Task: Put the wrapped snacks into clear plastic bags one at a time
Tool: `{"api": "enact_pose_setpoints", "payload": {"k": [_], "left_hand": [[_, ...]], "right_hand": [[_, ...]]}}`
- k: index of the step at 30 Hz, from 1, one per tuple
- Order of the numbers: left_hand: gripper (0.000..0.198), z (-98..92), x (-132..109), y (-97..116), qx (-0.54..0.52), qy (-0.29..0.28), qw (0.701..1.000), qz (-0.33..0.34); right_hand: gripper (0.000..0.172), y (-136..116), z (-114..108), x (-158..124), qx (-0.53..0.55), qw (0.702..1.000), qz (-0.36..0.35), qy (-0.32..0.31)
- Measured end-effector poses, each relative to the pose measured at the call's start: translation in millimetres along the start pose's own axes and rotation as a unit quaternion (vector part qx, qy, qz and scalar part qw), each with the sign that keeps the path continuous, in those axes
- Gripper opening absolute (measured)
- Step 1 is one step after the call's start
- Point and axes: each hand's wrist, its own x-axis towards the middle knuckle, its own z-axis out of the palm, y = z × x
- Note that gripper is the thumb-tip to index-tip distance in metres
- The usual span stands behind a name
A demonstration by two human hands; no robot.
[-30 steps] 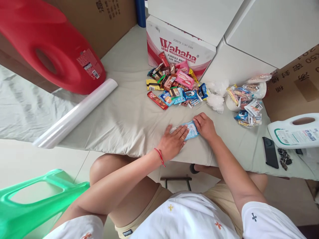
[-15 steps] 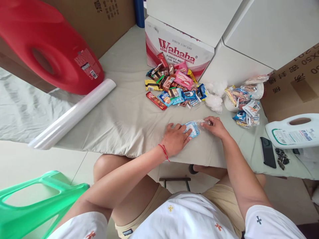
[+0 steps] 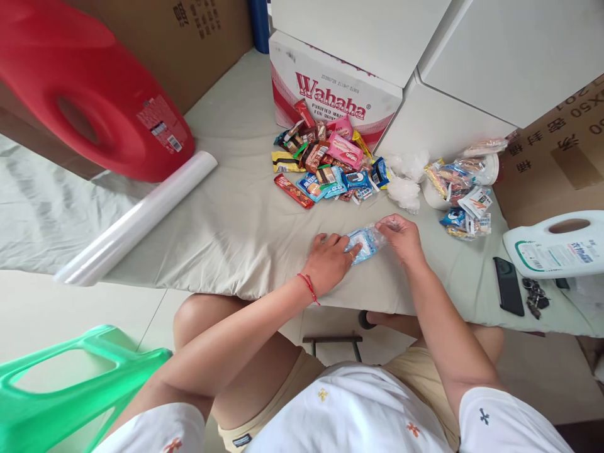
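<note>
A small light-blue snack packet [image 3: 362, 241] wrapped in clear film lies near the front edge of the cloth-covered table [image 3: 236, 220]. My left hand [image 3: 329, 261] rests on the cloth with its fingertips pinching the packet's left end. My right hand [image 3: 400, 238] grips the clear film at the packet's right end, fingers curled and slightly raised. Both hands are closed on the same packet.
A pile of loose snack packets [image 3: 328, 165] lies before a Wahaha carton [image 3: 330, 94]. Wrapped snacks [image 3: 460, 189] and crumpled film [image 3: 406, 182] sit right. A film roll [image 3: 136, 217], red jug [image 3: 89, 88], white jug [image 3: 557, 245], phone [image 3: 508, 286], keys [image 3: 535, 296] and green stool [image 3: 70, 384] surround.
My left hand went from lying flat on the packet to pinching its left end. My right hand moved right along the film and lifted the packet's right end slightly.
</note>
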Motion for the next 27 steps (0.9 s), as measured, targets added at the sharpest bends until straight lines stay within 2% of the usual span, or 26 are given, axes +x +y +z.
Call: {"api": "enact_pose_setpoints", "payload": {"k": [3, 6, 11, 14, 16, 20, 22, 25, 27], "left_hand": [[0.040, 1.8, -1, 2, -0.009, 0.009, 1.000, -0.004], [0.034, 3.0, -2, 1, -0.018, 0.005, 1.000, -0.002], [0.036, 1.9, -5, -13, -0.072, 0.003, 0.997, 0.003], [0.037, 0.0, -8, -22, -0.124, -0.006, 0.992, 0.004], [0.039, -1.7, -12, -25, -0.149, 0.010, 0.988, -0.022], [0.049, -7.7, -22, -26, -0.108, 0.079, 0.976, -0.172], [0.054, -11.3, -27, -26, -0.066, 0.080, 0.973, -0.208], [0.036, -16.1, -29, -25, -0.047, 0.046, 0.977, -0.202], [0.023, -19.7, -28, -23, -0.053, 0.014, 0.980, -0.193]], "right_hand": [[0.019, -5, 29, -19, -0.104, 0.989, -0.108, 0.002], [0.029, -4, 51, -39, -0.222, 0.957, -0.185, -0.006], [0.044, 4, 55, -69, -0.275, 0.928, -0.249, -0.033], [0.052, 8, 52, -83, -0.299, 0.916, -0.260, -0.058], [0.052, 9, 53, -89, -0.309, 0.913, -0.259, -0.063], [0.052, 9, 60, -92, -0.343, 0.904, -0.252, -0.049], [0.051, 9, 64, -93, -0.367, 0.895, -0.251, -0.037], [0.051, 10, 65, -97, -0.392, 0.884, -0.255, -0.029], [0.057, 12, 64, -102, -0.391, 0.880, -0.268, -0.037]]}}
